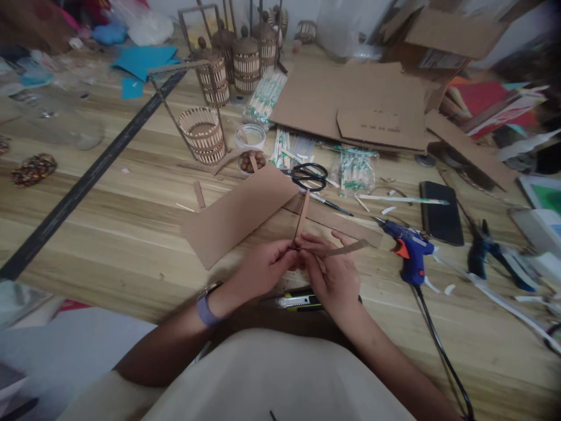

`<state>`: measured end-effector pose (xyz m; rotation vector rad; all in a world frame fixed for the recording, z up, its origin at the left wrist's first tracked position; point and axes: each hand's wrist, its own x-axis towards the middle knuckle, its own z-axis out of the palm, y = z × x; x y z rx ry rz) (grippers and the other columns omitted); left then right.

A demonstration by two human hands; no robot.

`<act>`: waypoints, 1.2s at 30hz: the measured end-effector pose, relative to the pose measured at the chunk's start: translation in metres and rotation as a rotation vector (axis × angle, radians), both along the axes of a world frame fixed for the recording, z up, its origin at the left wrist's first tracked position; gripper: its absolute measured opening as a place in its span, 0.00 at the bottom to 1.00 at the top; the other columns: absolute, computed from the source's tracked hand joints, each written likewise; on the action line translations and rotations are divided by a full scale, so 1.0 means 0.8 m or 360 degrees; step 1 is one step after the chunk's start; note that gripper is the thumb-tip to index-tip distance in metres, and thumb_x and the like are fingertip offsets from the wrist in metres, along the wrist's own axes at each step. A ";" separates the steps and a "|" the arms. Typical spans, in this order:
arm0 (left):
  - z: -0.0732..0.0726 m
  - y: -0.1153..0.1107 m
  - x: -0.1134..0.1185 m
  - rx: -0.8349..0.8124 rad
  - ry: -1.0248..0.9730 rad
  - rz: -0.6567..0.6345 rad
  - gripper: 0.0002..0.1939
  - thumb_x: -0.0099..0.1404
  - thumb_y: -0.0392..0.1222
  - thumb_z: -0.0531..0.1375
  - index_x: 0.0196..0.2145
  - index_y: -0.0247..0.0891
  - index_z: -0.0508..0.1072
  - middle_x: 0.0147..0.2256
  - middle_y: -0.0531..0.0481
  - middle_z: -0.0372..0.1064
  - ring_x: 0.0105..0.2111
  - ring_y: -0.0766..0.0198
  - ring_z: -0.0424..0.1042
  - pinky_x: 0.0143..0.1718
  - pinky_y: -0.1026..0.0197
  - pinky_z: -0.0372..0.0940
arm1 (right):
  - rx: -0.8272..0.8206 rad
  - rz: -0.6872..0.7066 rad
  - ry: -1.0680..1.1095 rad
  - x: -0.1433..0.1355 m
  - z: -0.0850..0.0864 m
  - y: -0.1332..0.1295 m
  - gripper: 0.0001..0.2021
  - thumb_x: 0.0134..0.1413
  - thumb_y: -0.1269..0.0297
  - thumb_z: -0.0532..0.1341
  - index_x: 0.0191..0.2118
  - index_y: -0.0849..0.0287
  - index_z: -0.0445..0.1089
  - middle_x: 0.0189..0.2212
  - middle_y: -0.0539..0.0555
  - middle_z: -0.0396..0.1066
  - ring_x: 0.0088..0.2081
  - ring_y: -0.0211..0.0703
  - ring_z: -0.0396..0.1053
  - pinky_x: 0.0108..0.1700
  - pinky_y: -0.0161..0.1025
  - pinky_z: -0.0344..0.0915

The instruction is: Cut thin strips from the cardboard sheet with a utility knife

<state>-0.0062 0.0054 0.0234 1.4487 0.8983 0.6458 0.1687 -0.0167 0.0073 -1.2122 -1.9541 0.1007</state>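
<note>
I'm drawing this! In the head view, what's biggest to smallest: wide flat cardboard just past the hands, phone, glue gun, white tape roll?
1. Wide flat cardboard
2. Phone and glue gun: too alike to rank
3. White tape roll

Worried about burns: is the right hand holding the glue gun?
No, the glue gun lies on the table, apart from the right hand.
</note>
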 end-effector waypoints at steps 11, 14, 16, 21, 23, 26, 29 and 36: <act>0.003 -0.001 0.000 -0.0053 -0.0045 -0.0001 0.15 0.73 0.44 0.55 0.49 0.36 0.77 0.44 0.45 0.80 0.45 0.58 0.78 0.47 0.59 0.70 | -0.0154 -0.0192 0.0226 0.001 0.006 -0.005 0.07 0.68 0.63 0.57 0.42 0.49 0.73 0.37 0.50 0.82 0.44 0.49 0.79 0.55 0.54 0.68; 0.004 0.002 0.000 -0.0004 -0.0046 0.0036 0.15 0.74 0.45 0.55 0.48 0.36 0.77 0.46 0.45 0.79 0.48 0.56 0.76 0.51 0.58 0.68 | -0.0063 -0.0023 0.0131 -0.003 0.004 -0.004 0.06 0.68 0.65 0.57 0.43 0.50 0.72 0.40 0.50 0.82 0.44 0.48 0.79 0.58 0.54 0.65; 0.003 0.004 -0.001 0.0022 -0.0027 0.0049 0.14 0.74 0.44 0.54 0.47 0.35 0.77 0.45 0.46 0.79 0.48 0.56 0.76 0.50 0.58 0.67 | -0.0016 -0.0018 0.0063 -0.004 0.001 -0.003 0.05 0.67 0.63 0.59 0.45 0.50 0.72 0.42 0.52 0.82 0.46 0.50 0.79 0.58 0.56 0.64; 0.001 0.003 -0.003 0.0063 0.0007 0.0020 0.14 0.74 0.45 0.54 0.45 0.36 0.77 0.43 0.46 0.79 0.46 0.56 0.76 0.48 0.59 0.68 | 0.0038 -0.0033 -0.0047 -0.002 0.000 0.000 0.06 0.67 0.67 0.58 0.44 0.50 0.71 0.42 0.51 0.82 0.45 0.49 0.79 0.58 0.55 0.63; 0.000 0.001 -0.003 0.0015 -0.0031 -0.0010 0.15 0.74 0.45 0.54 0.46 0.36 0.77 0.44 0.45 0.79 0.46 0.57 0.77 0.47 0.59 0.69 | 0.0003 -0.0041 -0.0012 -0.001 0.004 -0.001 0.07 0.67 0.67 0.57 0.43 0.50 0.71 0.40 0.50 0.82 0.43 0.48 0.80 0.58 0.55 0.63; 0.001 -0.001 -0.002 -0.0080 -0.0085 -0.0039 0.16 0.74 0.45 0.54 0.49 0.35 0.77 0.44 0.44 0.80 0.45 0.57 0.79 0.47 0.58 0.70 | -0.0056 -0.0154 0.0090 0.002 0.010 -0.003 0.07 0.68 0.66 0.56 0.42 0.51 0.72 0.38 0.50 0.82 0.45 0.47 0.78 0.55 0.52 0.67; 0.003 -0.002 -0.002 -0.0094 -0.0065 -0.0055 0.16 0.73 0.44 0.54 0.48 0.35 0.77 0.43 0.43 0.81 0.44 0.56 0.80 0.46 0.58 0.70 | -0.0100 -0.0319 0.0176 0.003 0.012 -0.004 0.08 0.68 0.64 0.56 0.41 0.51 0.73 0.37 0.51 0.82 0.46 0.49 0.77 0.50 0.50 0.69; 0.005 0.004 0.000 -0.0012 -0.0060 0.0029 0.16 0.73 0.45 0.55 0.48 0.36 0.78 0.46 0.46 0.79 0.46 0.56 0.76 0.49 0.59 0.67 | 0.0008 -0.0053 0.0060 -0.004 0.005 -0.004 0.05 0.68 0.65 0.57 0.43 0.51 0.71 0.39 0.50 0.82 0.43 0.46 0.79 0.57 0.51 0.63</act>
